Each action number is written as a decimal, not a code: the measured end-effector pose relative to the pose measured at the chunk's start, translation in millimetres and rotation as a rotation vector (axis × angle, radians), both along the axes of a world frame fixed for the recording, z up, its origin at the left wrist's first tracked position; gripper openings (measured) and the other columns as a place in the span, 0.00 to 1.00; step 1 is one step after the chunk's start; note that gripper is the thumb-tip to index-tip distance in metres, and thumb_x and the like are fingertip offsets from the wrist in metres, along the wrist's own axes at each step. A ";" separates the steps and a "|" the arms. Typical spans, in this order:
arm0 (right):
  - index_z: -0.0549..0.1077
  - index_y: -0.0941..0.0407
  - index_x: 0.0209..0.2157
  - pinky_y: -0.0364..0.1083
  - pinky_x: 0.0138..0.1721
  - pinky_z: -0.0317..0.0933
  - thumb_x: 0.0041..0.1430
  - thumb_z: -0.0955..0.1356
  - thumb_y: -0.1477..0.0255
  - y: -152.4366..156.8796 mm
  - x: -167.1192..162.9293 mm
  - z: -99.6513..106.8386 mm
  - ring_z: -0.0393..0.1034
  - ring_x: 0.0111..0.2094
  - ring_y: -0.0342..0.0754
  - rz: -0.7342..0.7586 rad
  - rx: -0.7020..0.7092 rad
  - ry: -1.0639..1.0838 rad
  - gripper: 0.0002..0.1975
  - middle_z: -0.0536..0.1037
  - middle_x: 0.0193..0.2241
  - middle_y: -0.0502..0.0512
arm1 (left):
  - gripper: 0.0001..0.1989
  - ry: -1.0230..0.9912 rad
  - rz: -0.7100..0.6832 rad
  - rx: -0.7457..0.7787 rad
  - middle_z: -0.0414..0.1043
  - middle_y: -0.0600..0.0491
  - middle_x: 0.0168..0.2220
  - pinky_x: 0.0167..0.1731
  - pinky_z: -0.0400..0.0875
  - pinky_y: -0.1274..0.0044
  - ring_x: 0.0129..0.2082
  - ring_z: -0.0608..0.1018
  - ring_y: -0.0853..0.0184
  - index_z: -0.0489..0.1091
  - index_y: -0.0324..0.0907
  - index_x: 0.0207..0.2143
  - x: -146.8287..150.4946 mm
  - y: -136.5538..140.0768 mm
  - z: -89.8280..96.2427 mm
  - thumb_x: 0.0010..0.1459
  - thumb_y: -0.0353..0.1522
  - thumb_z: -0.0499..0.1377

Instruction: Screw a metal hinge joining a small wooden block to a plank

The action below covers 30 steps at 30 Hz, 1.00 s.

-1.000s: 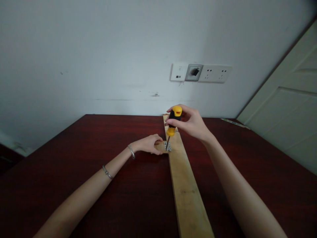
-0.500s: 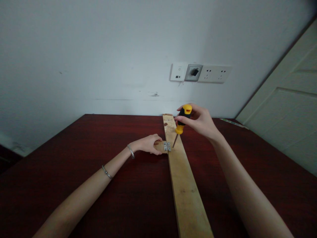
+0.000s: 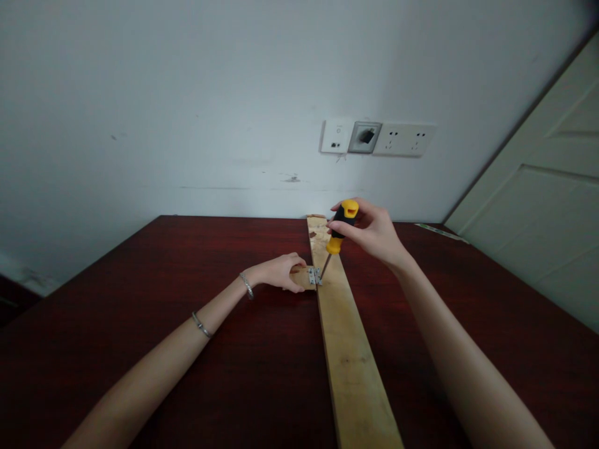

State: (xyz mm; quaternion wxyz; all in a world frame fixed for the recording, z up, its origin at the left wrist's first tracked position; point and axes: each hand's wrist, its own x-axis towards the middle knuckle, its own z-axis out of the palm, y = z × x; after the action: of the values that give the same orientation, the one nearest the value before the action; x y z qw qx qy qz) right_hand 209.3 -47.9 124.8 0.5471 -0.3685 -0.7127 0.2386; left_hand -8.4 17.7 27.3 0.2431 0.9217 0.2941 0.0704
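A yellow-and-black screwdriver (image 3: 343,221) is gripped by my right hand (image 3: 375,232), tilted, its tip down at the right leaf of a small metal hinge (image 3: 315,275). That hinge bridges a long wooden plank (image 3: 349,349) and a short wooden block (image 3: 303,278) butted against the plank's left edge. My left hand (image 3: 282,272) grips the short block between thumb and fingers, part of the block hidden beneath them. Whether the screwdriver tip sits in a screw is too small to tell.
The dark red tabletop (image 3: 224,243) lies under the wood and reaches a white wall (image 3: 187,93). Wall sockets (image 3: 406,138) with a black plug (image 3: 367,136) are above. A pale door (image 3: 552,187) stands at right; a thin strip (image 3: 441,233) lies at the table's back right.
My right hand has shifted slightly left with the screwdriver, whose tip has gone from the plank beside the hinge to the hinge's right leaf. My left hand stays put.
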 end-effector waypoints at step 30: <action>0.73 0.56 0.34 0.46 0.34 0.67 0.48 0.74 0.65 -0.3 -0.7 -0.1 0.72 0.33 0.46 -0.008 0.007 -0.036 0.12 0.76 0.31 0.51 | 0.28 -0.014 -0.005 0.000 0.66 0.49 0.42 0.42 0.65 0.72 0.40 0.70 0.61 0.68 0.40 0.47 0.5 -1.3 0.8 0.43 0.41 0.66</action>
State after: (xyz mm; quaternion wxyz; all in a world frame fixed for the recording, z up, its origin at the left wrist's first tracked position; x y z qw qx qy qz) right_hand 208.6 -48.1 124.8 0.5367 -0.3736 -0.7216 0.2272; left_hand -7.9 16.4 28.1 0.2453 0.9219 0.2901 0.0762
